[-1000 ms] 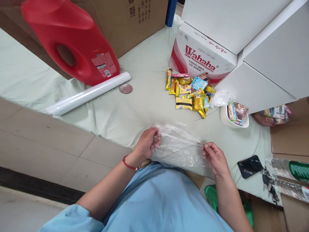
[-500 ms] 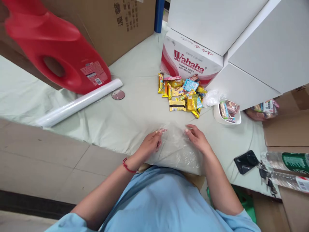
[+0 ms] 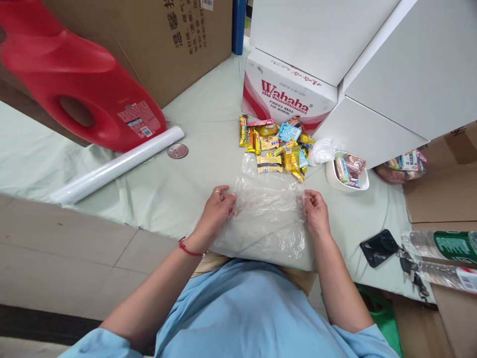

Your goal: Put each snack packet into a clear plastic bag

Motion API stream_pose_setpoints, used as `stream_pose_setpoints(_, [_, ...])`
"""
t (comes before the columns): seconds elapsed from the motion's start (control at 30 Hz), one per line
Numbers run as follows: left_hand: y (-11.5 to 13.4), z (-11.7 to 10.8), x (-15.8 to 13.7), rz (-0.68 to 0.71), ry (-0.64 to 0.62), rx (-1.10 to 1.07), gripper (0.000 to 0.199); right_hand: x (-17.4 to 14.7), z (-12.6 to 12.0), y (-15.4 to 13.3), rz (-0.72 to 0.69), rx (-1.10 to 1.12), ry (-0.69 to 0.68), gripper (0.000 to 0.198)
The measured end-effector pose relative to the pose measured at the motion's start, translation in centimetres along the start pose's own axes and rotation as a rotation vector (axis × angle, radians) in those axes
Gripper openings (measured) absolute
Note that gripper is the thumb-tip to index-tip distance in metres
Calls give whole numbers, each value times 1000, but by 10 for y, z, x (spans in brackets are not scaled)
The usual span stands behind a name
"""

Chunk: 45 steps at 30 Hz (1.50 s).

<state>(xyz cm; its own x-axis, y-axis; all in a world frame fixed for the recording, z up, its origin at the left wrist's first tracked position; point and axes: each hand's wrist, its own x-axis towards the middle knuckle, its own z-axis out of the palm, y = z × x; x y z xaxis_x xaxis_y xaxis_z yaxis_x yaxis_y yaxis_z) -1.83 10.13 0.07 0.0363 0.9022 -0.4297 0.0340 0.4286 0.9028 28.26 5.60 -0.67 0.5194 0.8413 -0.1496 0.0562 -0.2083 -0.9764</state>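
Note:
A clear plastic bag (image 3: 270, 209) lies spread on the cloth-covered table in front of me, its far edge reaching the snacks. My left hand (image 3: 219, 205) pinches the bag's left side between thumb and fingers. On the opposite side, my right hand (image 3: 316, 208) has its fingers closed on the bag's right edge. Just beyond the bag is a heap of small wrapped snacks (image 3: 285, 145), mostly yellow, with some blue and pink packets. To their right, a white bowl (image 3: 330, 180) contains a few more packets, beside a crumpled clear plastic bag (image 3: 323, 150).
A red jug (image 3: 108, 94) and a roll of clear plastic (image 3: 119, 166) lie at the left, near a round metal disc (image 3: 178, 150). A Wahaha carton (image 3: 290, 94) stands behind the snacks. A black phone (image 3: 379, 247), keys (image 3: 412, 273) and plastic bottles (image 3: 452, 246) are at the right.
My hands have moved apart, the left one leftward and the right one slightly rightward. The plastic bag between them is now spread wider and flatter, reaching the snacks.

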Motion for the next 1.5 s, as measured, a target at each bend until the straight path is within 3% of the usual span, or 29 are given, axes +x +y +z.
stream_pose_setpoints(0.07, [2,0,-1,240,212,269,59,-1,0,3,17,-54,4,57])
stream_pose_setpoints(0.13, [6,0,-6,531,346,545,51,-2,1,3,35,-34,17,65])
stream_pose_setpoints(0.2, [9,1,-11,768,307,767,40,-2,0,1,50,-17,8,70])
stream_pose_setpoints(0.27, [7,1,-12,889,140,952,38,-1,-2,0,58,-40,-33,69])
stream_pose_setpoints(0.4, [-11,-7,0,846,-113,1191,50,1,-20,8,50,-103,-31,60])
stream_pose_setpoints(0.53, [-25,-19,9,819,-144,1248,55,5,-51,19,78,-269,50,56])
stream_pose_setpoints(0.63, [-25,-20,9,828,-126,1258,56,16,-63,13,-10,-462,121,48])
stream_pose_setpoints(0.7, [-23,-18,7,834,-128,1269,56,30,-55,1,-146,-560,135,44])
stream_pose_setpoints(0.8, [-21,-17,6,836,-132,1277,56,58,-17,-21,-322,-638,92,48])
stream_pose_setpoints(0.97, [-21,-17,5,821,-132,1258,56,101,56,-36,-353,-776,77,69])
stream_pose_setpoints(1.07, [-22,-17,5,808,-125,1245,55,110,64,-40,-418,-812,85,61])
stream_pose_setpoints(1.17, [-23,-18,5,813,-128,1224,55,100,46,-53,-513,-710,95,60])
stream_pose_setpoints(1.23, [-24,-19,6,816,-132,1209,54,80,29,-64,-465,-565,-63,65])
stream_pose_setpoints(1.3, [-24,-19,6,813,-135,1194,53,52,17,-74,-381,-475,-349,67])
stream_pose_setpoints(1.4, [-24,-19,7,810,-138,1171,53,10,16,-74,-401,-569,-758,57])
stream_pose_setpoints(1.43, [-24,-19,7,812,-137,1164,53,-1,20,-70,-452,-633,-827,53])
stream_pose_setpoints(1.5, [-24,-18,8,814,-132,1156,53,-19,32,-57,-582,-753,-809,51])
